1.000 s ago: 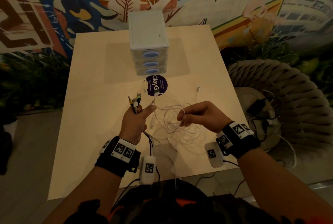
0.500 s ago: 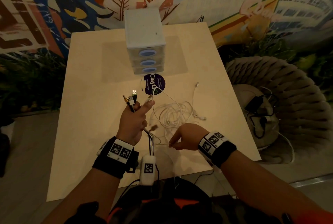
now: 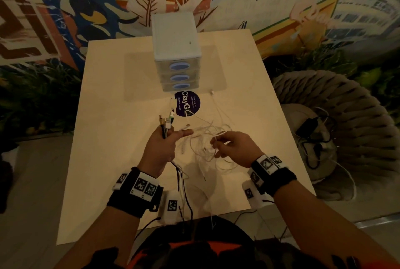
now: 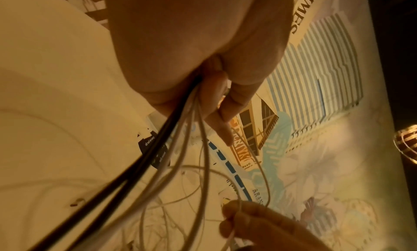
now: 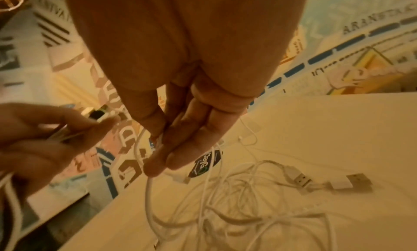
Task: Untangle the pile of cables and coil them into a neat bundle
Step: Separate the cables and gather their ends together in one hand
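Observation:
A tangle of thin white cables (image 3: 208, 138) lies on the pale table (image 3: 121, 138) between my hands. My left hand (image 3: 171, 136) grips a bunch of black and white cable ends (image 4: 178, 130); their plugs (image 3: 166, 121) stick up above the fist and the thumb points right. The cables hang down past my wrist. My right hand (image 3: 216, 142) pinches one white strand (image 5: 146, 180) between thumb and fingertips, lifted just above the tangle. Two USB plugs (image 5: 352, 181) lie on the table beside the pile.
A small white drawer unit (image 3: 176, 52) stands at the table's far middle, with a round purple sticker (image 3: 187, 105) in front of it. One white cable end (image 3: 212, 92) reaches toward the drawers. A woven chair (image 3: 346, 117) with a black charger (image 3: 307, 128) sits right of the table.
My right hand, low near the table's front edge half a second ago, has come back up to the tangle and now pinches a white strand. The left hand holds its bunch as before.

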The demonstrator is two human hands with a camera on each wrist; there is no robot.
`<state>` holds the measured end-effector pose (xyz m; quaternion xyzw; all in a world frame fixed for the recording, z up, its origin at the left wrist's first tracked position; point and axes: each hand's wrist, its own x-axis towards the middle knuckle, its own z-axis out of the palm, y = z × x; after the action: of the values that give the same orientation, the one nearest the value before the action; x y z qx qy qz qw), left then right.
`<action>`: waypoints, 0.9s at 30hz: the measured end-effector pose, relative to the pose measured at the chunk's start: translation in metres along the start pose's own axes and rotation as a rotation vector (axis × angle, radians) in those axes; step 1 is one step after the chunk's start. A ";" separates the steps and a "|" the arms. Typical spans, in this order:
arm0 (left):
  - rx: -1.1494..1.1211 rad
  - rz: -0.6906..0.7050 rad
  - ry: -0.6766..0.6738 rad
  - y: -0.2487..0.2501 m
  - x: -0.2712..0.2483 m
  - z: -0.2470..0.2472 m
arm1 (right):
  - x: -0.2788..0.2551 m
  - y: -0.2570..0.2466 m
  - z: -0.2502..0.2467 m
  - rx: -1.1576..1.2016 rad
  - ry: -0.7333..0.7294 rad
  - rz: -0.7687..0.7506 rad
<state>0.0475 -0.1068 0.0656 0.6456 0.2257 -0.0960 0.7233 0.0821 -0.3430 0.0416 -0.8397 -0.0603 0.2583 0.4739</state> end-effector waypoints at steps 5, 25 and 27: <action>0.233 0.178 -0.058 -0.006 -0.007 0.014 | 0.002 -0.008 -0.006 0.245 -0.107 -0.035; -0.025 0.185 -0.010 0.005 -0.010 0.021 | 0.021 0.001 0.015 -0.395 -0.258 -0.085; -0.093 0.178 -0.021 0.008 -0.010 0.018 | 0.023 0.001 0.018 -0.427 -0.227 -0.092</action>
<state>0.0456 -0.1250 0.0788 0.6276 0.1640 -0.0275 0.7605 0.0930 -0.3219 0.0251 -0.8828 -0.2044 0.3106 0.2870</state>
